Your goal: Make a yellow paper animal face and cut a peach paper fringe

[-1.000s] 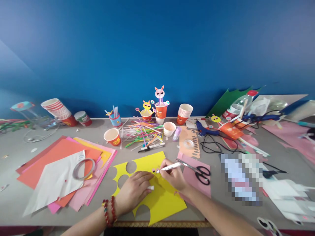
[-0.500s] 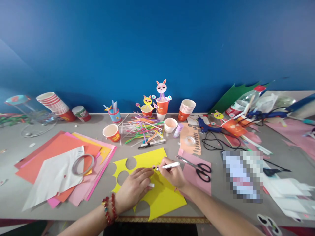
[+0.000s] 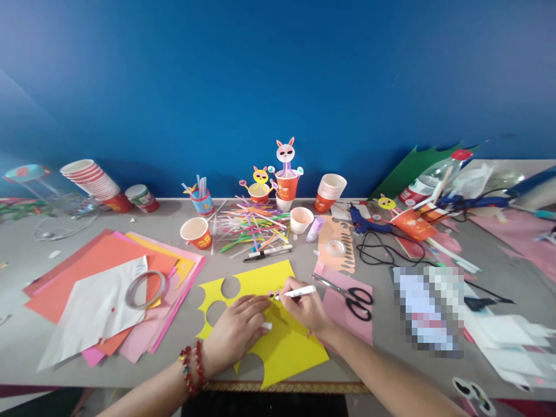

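Note:
My right hand (image 3: 306, 307) grips a white marker (image 3: 302, 292), its tip down at small dark marks on a yellow sheet (image 3: 293, 350). Beside it, my left hand (image 3: 241, 324) rests on the same sheet, fingers bent together. A small white marker cap (image 3: 266, 326) sticks out from under that hand's thumb. Round holes and scalloped cuts run along the sheet's left side. Whatever lies directly beneath the left fingers is hidden. Scissors (image 3: 347, 295) with black handles lie on pink paper (image 3: 334, 315) right of my right hand.
Beyond the sheet lie a second marker (image 3: 268, 253), a pile of colored sticks (image 3: 252, 226) and a paper cup (image 3: 196, 233). Coloured paper (image 3: 98, 263) and a tape roll (image 3: 145, 289) are at left. A blue glue gun (image 3: 367, 223) trails its black cord at right.
The camera view has shifted slightly, so the table sits a little higher. My right hand keeps the marker tip near the dark marks, which show slightly more; my left hand stays in place.

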Action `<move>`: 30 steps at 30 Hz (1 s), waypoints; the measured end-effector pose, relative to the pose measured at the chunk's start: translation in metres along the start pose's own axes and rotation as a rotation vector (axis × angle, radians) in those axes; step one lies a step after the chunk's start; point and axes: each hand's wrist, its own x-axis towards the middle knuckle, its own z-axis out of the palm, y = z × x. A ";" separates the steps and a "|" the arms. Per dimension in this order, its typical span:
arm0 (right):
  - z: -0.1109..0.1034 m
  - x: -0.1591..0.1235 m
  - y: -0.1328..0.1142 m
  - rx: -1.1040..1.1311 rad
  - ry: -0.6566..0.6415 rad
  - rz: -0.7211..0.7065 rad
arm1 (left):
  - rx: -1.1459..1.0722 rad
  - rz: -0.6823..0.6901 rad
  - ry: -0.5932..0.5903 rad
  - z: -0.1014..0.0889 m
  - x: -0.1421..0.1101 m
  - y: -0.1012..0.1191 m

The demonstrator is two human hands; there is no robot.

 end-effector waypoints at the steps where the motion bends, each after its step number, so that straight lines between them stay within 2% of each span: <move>1: 0.000 0.000 0.000 -0.003 -0.002 -0.001 | 0.000 0.001 -0.003 0.000 0.000 0.000; 30: -0.001 0.000 0.001 -0.011 -0.015 0.001 | -0.031 -0.017 -0.004 0.000 0.000 0.000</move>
